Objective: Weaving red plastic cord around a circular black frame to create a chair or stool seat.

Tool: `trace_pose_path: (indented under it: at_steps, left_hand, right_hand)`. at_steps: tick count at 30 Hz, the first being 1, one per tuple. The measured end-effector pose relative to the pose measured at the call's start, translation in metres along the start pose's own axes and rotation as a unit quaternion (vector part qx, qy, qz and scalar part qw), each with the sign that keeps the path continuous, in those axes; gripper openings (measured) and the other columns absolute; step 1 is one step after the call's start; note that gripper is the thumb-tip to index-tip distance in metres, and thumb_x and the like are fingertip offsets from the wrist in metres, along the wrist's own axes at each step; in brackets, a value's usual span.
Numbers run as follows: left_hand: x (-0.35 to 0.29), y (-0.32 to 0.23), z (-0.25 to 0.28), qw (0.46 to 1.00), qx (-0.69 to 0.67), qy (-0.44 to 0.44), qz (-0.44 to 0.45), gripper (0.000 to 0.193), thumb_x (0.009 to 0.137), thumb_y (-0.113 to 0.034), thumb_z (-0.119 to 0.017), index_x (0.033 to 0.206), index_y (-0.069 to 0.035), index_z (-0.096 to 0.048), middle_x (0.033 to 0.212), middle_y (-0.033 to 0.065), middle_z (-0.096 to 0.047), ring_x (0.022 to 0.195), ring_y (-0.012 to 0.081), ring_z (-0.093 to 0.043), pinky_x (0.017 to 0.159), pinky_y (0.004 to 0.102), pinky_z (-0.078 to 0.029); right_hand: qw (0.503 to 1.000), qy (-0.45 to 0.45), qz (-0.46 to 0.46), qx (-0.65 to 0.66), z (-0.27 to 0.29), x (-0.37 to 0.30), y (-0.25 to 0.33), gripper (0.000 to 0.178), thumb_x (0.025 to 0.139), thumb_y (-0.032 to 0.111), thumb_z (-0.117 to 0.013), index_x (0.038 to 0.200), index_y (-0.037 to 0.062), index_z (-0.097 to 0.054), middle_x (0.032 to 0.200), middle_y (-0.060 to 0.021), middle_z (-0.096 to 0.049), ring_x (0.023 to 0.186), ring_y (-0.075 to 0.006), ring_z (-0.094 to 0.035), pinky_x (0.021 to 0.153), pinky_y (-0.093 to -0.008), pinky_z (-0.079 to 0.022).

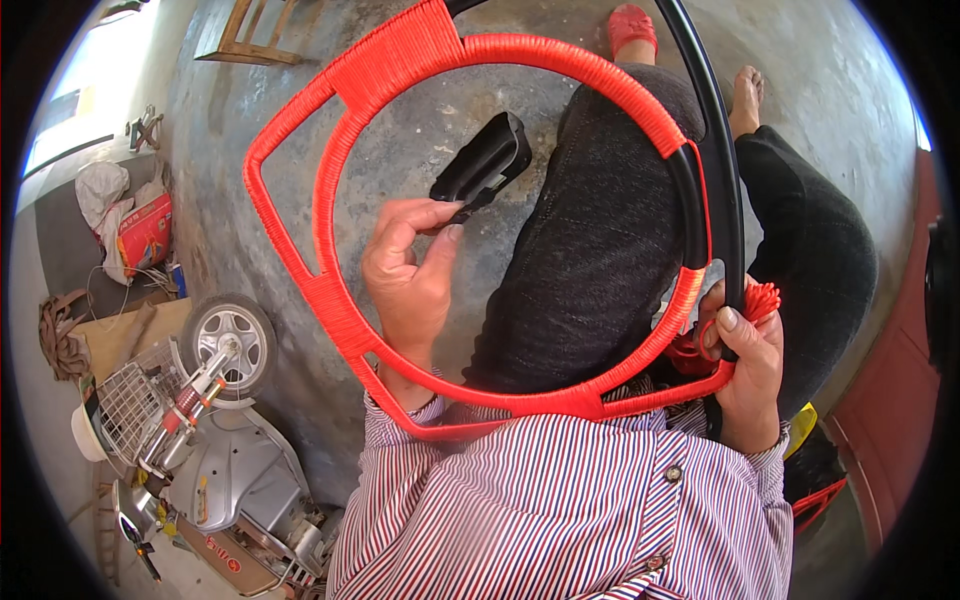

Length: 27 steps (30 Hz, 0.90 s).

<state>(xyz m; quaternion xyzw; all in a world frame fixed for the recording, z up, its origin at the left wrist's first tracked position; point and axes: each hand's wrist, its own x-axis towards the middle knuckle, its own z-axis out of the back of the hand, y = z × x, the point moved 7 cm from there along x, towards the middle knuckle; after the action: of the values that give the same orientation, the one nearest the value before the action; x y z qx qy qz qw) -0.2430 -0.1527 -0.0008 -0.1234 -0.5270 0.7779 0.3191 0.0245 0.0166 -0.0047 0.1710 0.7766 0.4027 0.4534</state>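
Note:
A ring-shaped frame with an angular outer rim lies above my lap, mostly wound in red cord. Bare black shows on the outer bar and on a stretch of the ring at the right. Inside the ring, my left hand pinches the near end of a black trough-shaped plastic piece between thumb and fingers. At the frame's lower right corner my right hand is closed around the bar. A looped bundle of red cord sticks out beside its thumb; the fingers behind the bar are partly hidden.
A silver scooter with a wire basket stands at the left. Beyond it are a red carton and a white sack. Wooden furniture legs show at the far left, a red door at the right.

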Motion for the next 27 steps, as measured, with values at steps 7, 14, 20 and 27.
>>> trace_pose_path:
  at_steps: [7,14,20,27]
  left_hand:
    - [-0.003,0.007,-0.005,0.994,-0.079,0.011,0.070,0.021,0.076,0.013,-0.063,0.093,0.002,-0.066,0.094,0.0068,-0.060,0.081,0.0124,-0.057,0.073,0.0234,-0.046]
    - [-0.003,0.008,-0.006,0.991,-0.106,0.010,0.076,0.020,0.076,0.012,-0.063,0.093,0.002,-0.066,0.094,0.0063,-0.060,0.082,0.0124,-0.056,0.074,0.0246,-0.045]
    - [-0.002,0.000,0.002,0.999,-0.038,-0.027,0.017,0.020,0.075,0.009,-0.065,0.093,0.001,-0.068,0.092,0.0083,-0.060,0.083,0.0149,-0.056,0.075,0.0254,-0.045]
    - [0.001,-0.017,0.005,0.991,0.096,-0.040,-0.081,0.023,0.071,0.008,-0.067,0.091,-0.003,-0.070,0.089,0.0087,-0.060,0.082,0.0213,-0.056,0.073,0.0304,-0.045]
  right_hand:
    - [1.000,0.008,-0.001,0.001,0.001,0.000,0.000,0.029,0.082,0.023,-0.070,0.091,-0.0014,-0.057,0.063,-0.0003,-0.050,0.054,-0.0062,-0.045,0.052,-0.0200,-0.037]
    - [1.000,0.005,-0.003,0.002,-0.001,0.000,-0.001,0.027,0.083,0.022,-0.069,0.091,-0.0011,-0.057,0.063,-0.0003,-0.050,0.054,-0.0060,-0.045,0.052,-0.0198,-0.037]
    - [1.000,0.006,0.002,0.002,0.001,0.000,-0.001,0.028,0.082,0.022,-0.070,0.091,-0.0007,-0.057,0.064,-0.0005,-0.051,0.054,-0.0062,-0.045,0.052,-0.0200,-0.037]
    - [1.000,-0.002,0.001,-0.004,0.002,0.000,0.000,0.029,0.082,0.024,-0.070,0.091,-0.0006,-0.057,0.064,-0.0007,-0.051,0.055,-0.0062,-0.046,0.052,-0.0202,-0.037]
